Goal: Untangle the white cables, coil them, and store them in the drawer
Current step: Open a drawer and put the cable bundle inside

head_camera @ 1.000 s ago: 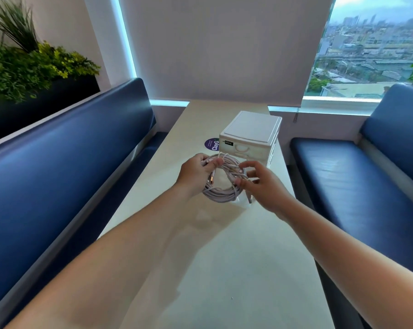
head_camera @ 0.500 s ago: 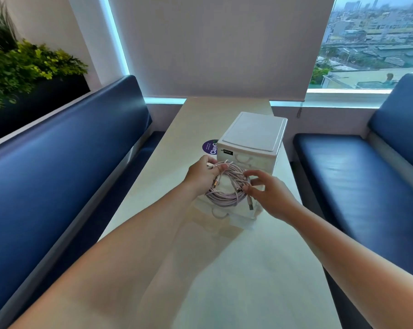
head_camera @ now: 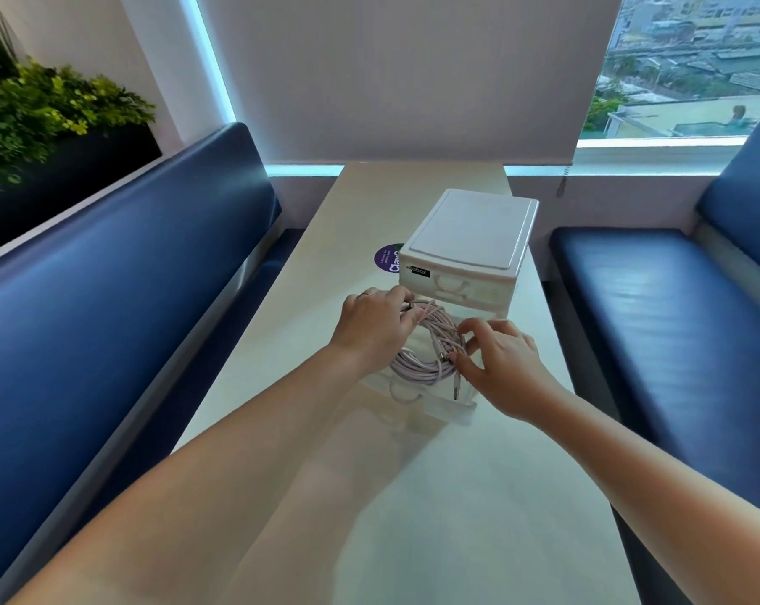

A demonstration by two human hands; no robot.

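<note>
A coil of white cables [head_camera: 430,353] rests in or just above the pulled-out bottom drawer [head_camera: 430,406] of a small white drawer unit [head_camera: 468,255]. My left hand [head_camera: 376,327] grips the coil's left and upper side. My right hand [head_camera: 498,364] pinches the coil's right side with thumb and fingers. A cable plug [head_camera: 457,388] hangs from the coil near my right thumb. The drawer is translucent and its front edge faces me.
The drawer unit stands on a long cream table [head_camera: 413,495] between two blue benches [head_camera: 107,325] [head_camera: 675,325]. A purple round sticker [head_camera: 387,257] lies left of the unit. Plants [head_camera: 42,111] sit behind the left bench.
Both hands have carried the coil forward and down, from above the table in front of the unit to the open bottom drawer. My view has moved closer.
</note>
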